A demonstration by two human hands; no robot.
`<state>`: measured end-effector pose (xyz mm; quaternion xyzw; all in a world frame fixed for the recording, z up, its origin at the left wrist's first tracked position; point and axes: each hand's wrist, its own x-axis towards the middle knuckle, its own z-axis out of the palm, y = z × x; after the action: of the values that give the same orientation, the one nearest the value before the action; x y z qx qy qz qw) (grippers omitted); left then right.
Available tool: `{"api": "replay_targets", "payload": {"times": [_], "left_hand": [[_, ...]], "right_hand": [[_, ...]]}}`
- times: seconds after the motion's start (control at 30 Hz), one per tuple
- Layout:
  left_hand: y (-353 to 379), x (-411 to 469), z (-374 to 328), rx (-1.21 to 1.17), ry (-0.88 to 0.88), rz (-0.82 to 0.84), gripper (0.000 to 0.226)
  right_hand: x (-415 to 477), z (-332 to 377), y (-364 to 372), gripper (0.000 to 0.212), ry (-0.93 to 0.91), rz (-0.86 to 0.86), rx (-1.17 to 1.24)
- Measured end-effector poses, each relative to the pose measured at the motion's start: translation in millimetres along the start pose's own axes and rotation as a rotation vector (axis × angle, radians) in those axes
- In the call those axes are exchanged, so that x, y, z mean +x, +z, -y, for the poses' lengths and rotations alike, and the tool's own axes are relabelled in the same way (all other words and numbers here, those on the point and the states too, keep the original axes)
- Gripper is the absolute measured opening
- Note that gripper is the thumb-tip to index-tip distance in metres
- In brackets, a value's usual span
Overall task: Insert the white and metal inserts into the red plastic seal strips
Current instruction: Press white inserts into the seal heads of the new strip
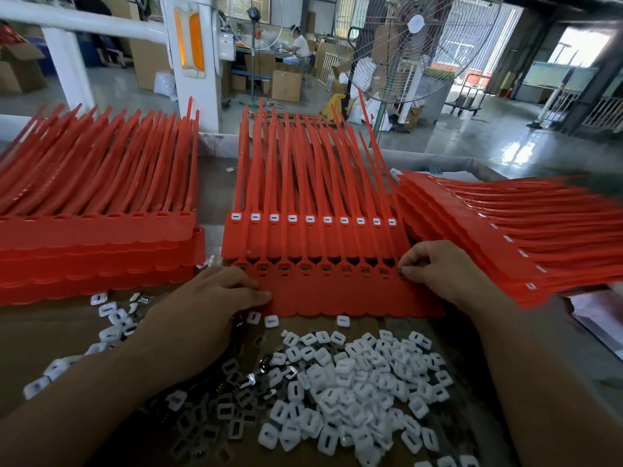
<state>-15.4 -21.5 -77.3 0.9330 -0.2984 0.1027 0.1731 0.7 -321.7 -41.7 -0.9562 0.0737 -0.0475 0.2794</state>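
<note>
A row of joined red seal strips [337,298] lies in front of me, with small metal inserts in its sockets [305,268]. Behind it lies a second red row [313,237] with white inserts [291,218] set in. My left hand [205,298] rests on the front row's left edge, fingers pressing the red plastic. My right hand [438,264] pinches a small metal insert [401,272] at the rightmost socket. A heap of white inserts [354,382] and a heap of metal inserts [215,409] lie on the cardboard near me.
A stack of red strips without inserts [97,251] sits at the left. A fanned stack of strips with white inserts [526,237] lies at the right. Loose white inserts [111,318] are scattered at the left. A big fan [414,45] stands beyond the table.
</note>
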Motion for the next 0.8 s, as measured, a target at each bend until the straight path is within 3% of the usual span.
{"api": "replay_targets", "payload": {"times": [0.5, 0.7, 0.8], "left_hand": [[-1, -1, -2, 0.006, 0.011, -0.001, 0.06], [1, -2, -2, 0.002, 0.016, -0.015, 0.057], [1, -3, -2, 0.0, 0.016, -0.031, 0.057]], "right_hand": [[1, -1, 3, 0.012, -0.038, -0.073, -0.034], [-6, 15, 2, 0.016, -0.19, -0.186, -0.024], [-17, 33, 3, 0.019, -0.262, -0.14, 0.099]]}}
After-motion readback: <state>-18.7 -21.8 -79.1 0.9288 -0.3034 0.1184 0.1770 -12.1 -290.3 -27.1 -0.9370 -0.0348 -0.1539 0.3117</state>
